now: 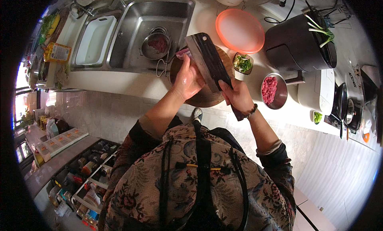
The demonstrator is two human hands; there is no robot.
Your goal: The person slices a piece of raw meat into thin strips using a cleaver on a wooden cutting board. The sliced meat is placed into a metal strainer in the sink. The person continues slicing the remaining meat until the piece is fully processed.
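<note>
My right hand (239, 96) grips the handle of a broad cleaver (208, 58), whose dark blade slants up and left above a round wooden chopping board (206, 99). Beside the blade, my left hand (189, 79) is held over the board, palm partly up, fingers partly hidden behind the cleaver. A piece of raw meat (183, 53) shows at the board's upper left, by my left fingertips; whether they touch it I cannot tell. Right of the board stand a small dish of chopped scallions (243, 63) and a steel bowl holding sliced raw meat (269, 90).
Left is a steel sink (131, 55) with meat in a metal strainer (156, 46) and a white basin (95, 40) beside it. An orange-rimmed plastic basin (240, 30), a black appliance (287, 45) with scallions on top, and a small dish of greens (317, 117) stand to the right.
</note>
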